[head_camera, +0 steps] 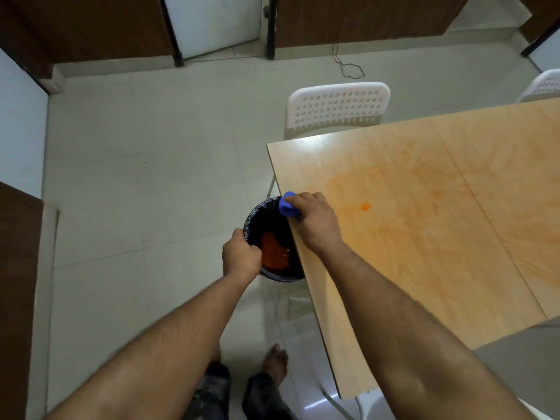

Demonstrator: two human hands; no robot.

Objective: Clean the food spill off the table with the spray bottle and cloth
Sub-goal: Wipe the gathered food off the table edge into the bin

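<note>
Residue could be smeared past the table [424, 268] edge if the blue cloth [286, 204], gripped by the right hand [315, 222], overshoots the lined bin [266, 207], rim clutched at 9 o'clock by the left hand [241, 253].

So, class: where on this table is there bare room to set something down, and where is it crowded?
The table carries no objects; the cleanest patch is the far corner beside the white chair. The middle carries an orange smear. It is crowded at the left edge: the right hand grips the blue cloth over the bin, held by the left hand.
</note>
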